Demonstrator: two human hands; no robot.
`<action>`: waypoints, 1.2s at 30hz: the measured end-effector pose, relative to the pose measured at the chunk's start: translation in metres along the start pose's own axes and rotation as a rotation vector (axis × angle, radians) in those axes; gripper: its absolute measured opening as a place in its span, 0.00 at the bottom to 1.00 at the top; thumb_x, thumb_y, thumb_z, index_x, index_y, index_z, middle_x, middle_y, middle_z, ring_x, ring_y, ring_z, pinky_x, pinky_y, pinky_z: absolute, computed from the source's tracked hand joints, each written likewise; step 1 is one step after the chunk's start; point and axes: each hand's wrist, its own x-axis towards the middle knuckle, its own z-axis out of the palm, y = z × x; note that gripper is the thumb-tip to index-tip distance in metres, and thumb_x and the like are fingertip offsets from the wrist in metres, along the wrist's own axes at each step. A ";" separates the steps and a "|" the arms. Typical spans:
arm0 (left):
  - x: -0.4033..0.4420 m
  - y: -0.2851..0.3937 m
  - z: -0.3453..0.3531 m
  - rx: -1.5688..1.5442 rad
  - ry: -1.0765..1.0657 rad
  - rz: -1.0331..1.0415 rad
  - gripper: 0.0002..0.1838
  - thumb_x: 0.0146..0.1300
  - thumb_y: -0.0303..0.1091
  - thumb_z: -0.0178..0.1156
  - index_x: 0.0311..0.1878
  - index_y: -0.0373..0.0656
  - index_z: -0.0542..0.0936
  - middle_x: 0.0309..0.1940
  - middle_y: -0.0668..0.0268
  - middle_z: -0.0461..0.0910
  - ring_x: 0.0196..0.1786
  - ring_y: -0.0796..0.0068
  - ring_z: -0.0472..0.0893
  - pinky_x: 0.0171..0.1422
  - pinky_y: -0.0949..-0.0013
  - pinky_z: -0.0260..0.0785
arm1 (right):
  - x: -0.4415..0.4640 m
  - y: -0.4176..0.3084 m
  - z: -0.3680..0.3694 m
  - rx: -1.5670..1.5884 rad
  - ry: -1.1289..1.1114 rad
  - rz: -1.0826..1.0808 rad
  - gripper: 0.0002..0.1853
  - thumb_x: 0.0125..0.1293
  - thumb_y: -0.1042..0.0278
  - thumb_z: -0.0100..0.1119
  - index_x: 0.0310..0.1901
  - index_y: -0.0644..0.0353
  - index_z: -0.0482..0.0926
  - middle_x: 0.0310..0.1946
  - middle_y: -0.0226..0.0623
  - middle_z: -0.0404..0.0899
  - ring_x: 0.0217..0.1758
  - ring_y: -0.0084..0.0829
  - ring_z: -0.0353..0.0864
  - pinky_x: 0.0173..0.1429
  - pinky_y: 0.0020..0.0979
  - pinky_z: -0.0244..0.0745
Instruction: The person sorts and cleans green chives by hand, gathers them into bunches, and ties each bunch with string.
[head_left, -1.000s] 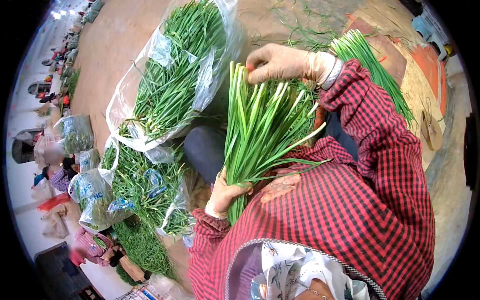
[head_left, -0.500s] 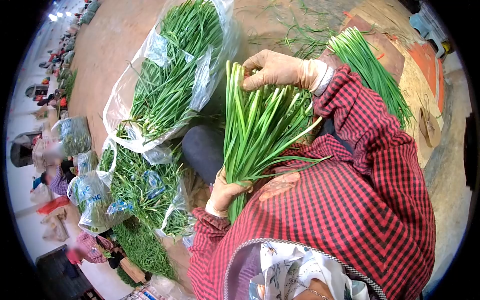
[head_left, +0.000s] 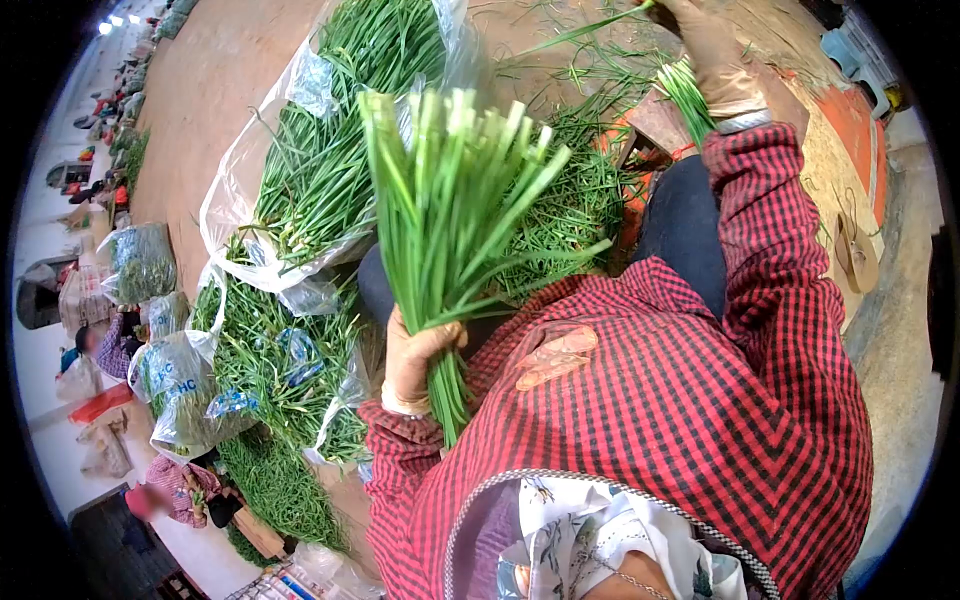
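Observation:
My gloved left hand (head_left: 425,362) is closed around the lower part of a fanned bunch of garlic chives (head_left: 450,220). The pale cut ends point up and away from me, and the bunch is slightly blurred. Up at the top edge, my gloved right hand (head_left: 705,60) is apart from the bunch, fingers pinched at the end of a thin green chive leaf (head_left: 590,30) that trails to the left. Below that hand, a second bunch of chives (head_left: 683,95) lies partly hidden by my wrist and sleeve.
A large clear plastic bag (head_left: 235,200) full of chives lies to the left, with a loose chive heap (head_left: 290,365) below it. Trimmings (head_left: 570,190) cover the floor between my knees. A sandal (head_left: 855,250) lies at the right. Other people (head_left: 180,490) sit far left.
My right hand has left the bunch's top and moved up and right, with a leaf trailing from it. My left hand and the bunch have shifted slightly left.

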 end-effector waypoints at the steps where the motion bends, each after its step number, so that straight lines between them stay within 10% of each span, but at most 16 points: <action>1: 0.003 0.004 0.000 -0.007 0.019 0.033 0.16 0.51 0.18 0.63 0.45 0.36 0.77 0.32 0.61 0.81 0.28 0.72 0.79 0.33 0.71 0.74 | -0.001 0.005 -0.007 -0.041 0.002 0.020 0.11 0.61 0.72 0.65 0.44 0.68 0.80 0.33 0.32 0.80 0.37 0.25 0.79 0.47 0.24 0.76; 3: 0.009 0.007 -0.001 -0.030 0.086 0.079 0.16 0.51 0.19 0.63 0.45 0.36 0.77 0.33 0.60 0.82 0.28 0.73 0.79 0.33 0.72 0.74 | -0.013 0.007 -0.004 -0.082 0.010 0.037 0.13 0.61 0.71 0.65 0.46 0.67 0.79 0.30 0.31 0.79 0.36 0.23 0.79 0.45 0.24 0.75; 5: 0.016 0.015 0.011 -0.046 0.049 0.166 0.16 0.51 0.19 0.63 0.46 0.36 0.77 0.34 0.58 0.83 0.29 0.73 0.80 0.34 0.73 0.74 | -0.053 -0.015 0.019 -0.528 -0.146 0.023 0.22 0.68 0.54 0.59 0.54 0.65 0.77 0.49 0.43 0.81 0.56 0.33 0.80 0.63 0.29 0.71; 13: 0.041 0.009 0.044 0.157 0.133 0.255 0.26 0.52 0.17 0.62 0.56 0.40 0.72 0.40 0.63 0.81 0.33 0.74 0.79 0.39 0.73 0.75 | -0.102 -0.040 0.082 0.052 -0.853 0.355 0.58 0.55 0.29 0.63 0.71 0.73 0.53 0.68 0.55 0.63 0.73 0.45 0.61 0.76 0.37 0.53; 18: 0.072 -0.016 0.094 0.731 0.161 0.641 0.47 0.51 0.21 0.63 0.75 0.43 0.53 0.53 0.55 0.79 0.45 0.60 0.83 0.49 0.67 0.75 | -0.104 -0.040 0.118 0.870 -0.745 0.477 0.43 0.59 0.42 0.67 0.70 0.57 0.61 0.64 0.34 0.68 0.67 0.29 0.65 0.71 0.33 0.59; 24: 0.086 -0.023 0.127 1.118 0.025 0.634 0.53 0.51 0.34 0.68 0.76 0.42 0.47 0.60 0.45 0.73 0.52 0.44 0.80 0.53 0.57 0.75 | -0.099 -0.041 0.103 0.926 -0.411 0.640 0.26 0.62 0.61 0.64 0.60 0.62 0.72 0.50 0.41 0.80 0.52 0.34 0.81 0.55 0.35 0.79; 29: 0.093 0.008 0.113 0.744 -0.313 0.417 0.32 0.60 0.39 0.68 0.66 0.39 0.71 0.55 0.54 0.80 0.50 0.68 0.83 0.53 0.69 0.75 | -0.090 -0.038 0.058 0.864 -0.415 0.691 0.24 0.60 0.60 0.63 0.56 0.63 0.75 0.43 0.38 0.82 0.40 0.27 0.82 0.47 0.30 0.81; 36: 0.098 0.073 0.132 0.711 0.040 0.778 0.42 0.60 0.30 0.68 0.73 0.36 0.55 0.64 0.49 0.69 0.40 0.79 0.79 0.43 0.78 0.73 | -0.103 -0.050 0.051 0.469 -0.453 0.531 0.34 0.51 0.65 0.70 0.62 0.60 0.72 0.49 0.32 0.80 0.48 0.24 0.79 0.53 0.29 0.75</action>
